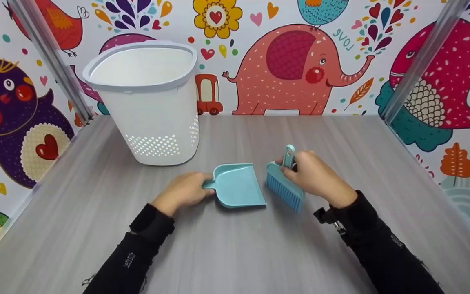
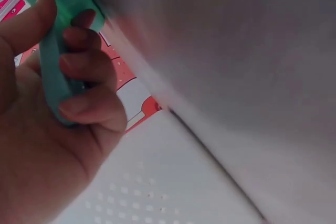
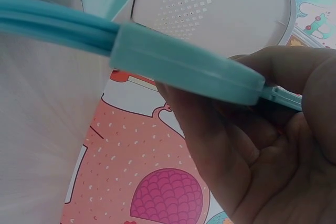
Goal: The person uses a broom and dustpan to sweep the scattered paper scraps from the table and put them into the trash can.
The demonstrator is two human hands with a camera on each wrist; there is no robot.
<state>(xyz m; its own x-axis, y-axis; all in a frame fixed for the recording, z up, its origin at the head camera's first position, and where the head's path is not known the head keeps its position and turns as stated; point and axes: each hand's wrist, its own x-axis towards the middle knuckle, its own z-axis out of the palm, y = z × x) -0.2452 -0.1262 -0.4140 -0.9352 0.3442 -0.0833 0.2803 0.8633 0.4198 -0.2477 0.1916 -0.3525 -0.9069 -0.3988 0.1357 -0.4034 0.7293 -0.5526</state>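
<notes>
A light teal dustpan [image 1: 239,185] lies at the middle of the table, its wide lip facing right. My left hand [image 1: 186,190] grips its short handle, and in the left wrist view the fingers [image 2: 86,66] curl round that handle [image 2: 55,72]. To the right, my right hand [image 1: 314,173] holds a teal hand brush [image 1: 286,185] by its handle, which points up and away. The bristles [image 1: 284,194] face the dustpan's lip with a small gap between. In the right wrist view, the brush head [image 3: 184,66] crosses in front of the palm, thumb and fingers about the handle.
A tall white basket [image 1: 149,118] with a grey rim and small holes near its base stands at the back left. Printed wall panels [image 1: 292,69] enclose the back and sides of the grey table [image 1: 235,253]. Metal posts [image 1: 418,61] mark the corners.
</notes>
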